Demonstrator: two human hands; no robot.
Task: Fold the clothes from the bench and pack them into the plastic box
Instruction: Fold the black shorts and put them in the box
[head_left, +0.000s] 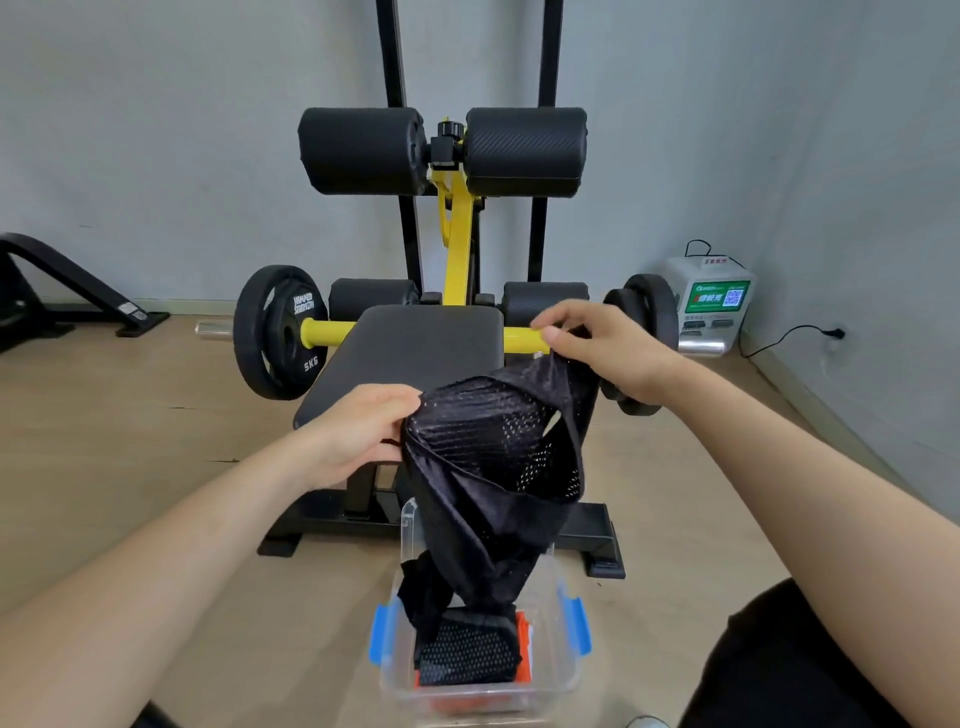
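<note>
A black mesh garment (488, 467) hangs twisted in the air between both hands. My left hand (358, 431) grips its left edge, and my right hand (602, 348) pinches its upper right corner, held higher and further away. The garment's lower end trails down into a clear plastic box (569, 670) with blue clips, which stands on the floor just below. Inside the box lie a folded black mesh piece (467, 654) and something orange (523, 649) beneath it. The black padded bench (410, 348) behind the hands has nothing on its seat.
The bench belongs to a yellow and black gym machine (457, 223) with roller pads and 5 kg weight plates (280, 332) on a bar. A white charging station (711, 301) sits at the right wall. Another machine's black frame (67, 291) stands at left on the wooden floor.
</note>
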